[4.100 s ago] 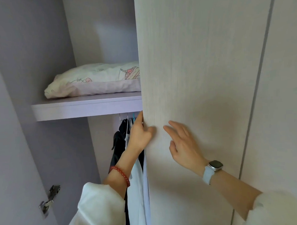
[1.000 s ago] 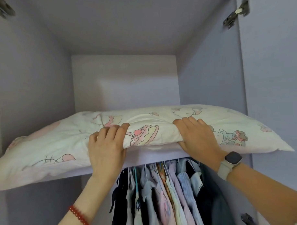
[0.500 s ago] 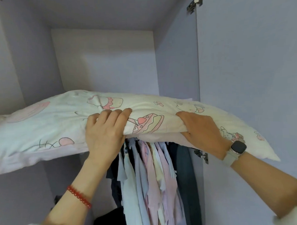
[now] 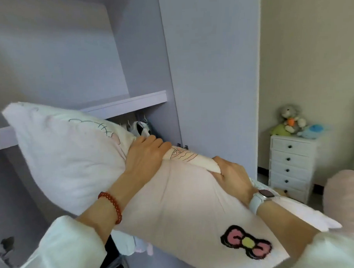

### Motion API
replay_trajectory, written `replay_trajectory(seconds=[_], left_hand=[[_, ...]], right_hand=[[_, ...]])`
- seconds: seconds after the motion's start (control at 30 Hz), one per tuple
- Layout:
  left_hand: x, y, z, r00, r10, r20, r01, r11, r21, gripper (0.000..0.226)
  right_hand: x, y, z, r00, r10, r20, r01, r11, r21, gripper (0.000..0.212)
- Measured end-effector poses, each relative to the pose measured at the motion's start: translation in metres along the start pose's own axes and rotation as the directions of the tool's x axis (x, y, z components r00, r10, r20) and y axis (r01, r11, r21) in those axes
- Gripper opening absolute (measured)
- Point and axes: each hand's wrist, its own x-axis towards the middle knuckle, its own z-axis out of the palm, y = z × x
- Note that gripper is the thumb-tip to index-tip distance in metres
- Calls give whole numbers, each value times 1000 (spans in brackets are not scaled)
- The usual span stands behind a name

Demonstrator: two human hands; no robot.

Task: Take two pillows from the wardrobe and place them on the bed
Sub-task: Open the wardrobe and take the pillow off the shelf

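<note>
A long pale pink and white pillow (image 4: 174,202) with cartoon prints and a pink bow patch hangs in the air in front of the open wardrobe. My left hand (image 4: 145,155) grips its upper edge near the middle. My right hand (image 4: 231,174), with a white watch on the wrist, grips the same edge a little to the right. The wardrobe shelf (image 4: 127,104) behind the pillow is bare where it shows. Whether a second pillow lies there is hidden. A pink rounded shape at the right edge may be the bed (image 4: 347,198).
The open wardrobe door (image 4: 210,72) stands just right of my hands. Hanging clothes (image 4: 139,127) show under the shelf. A white chest of drawers (image 4: 291,166) with plush toys (image 4: 292,119) on top stands against the far wall on the right.
Both hands have pulled the pillow off the shelf and lowered it, tilting it down to the right. My view has swung right, bringing the room and chest of drawers into sight.
</note>
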Motion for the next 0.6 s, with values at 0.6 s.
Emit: replay_trajectory(seconds=[0.6], left_hand=[[-19, 102, 109, 929, 188, 320, 0, 862, -506, 16]], right_hand=[[50, 142, 11, 796, 605, 19, -576, 748, 330, 76]])
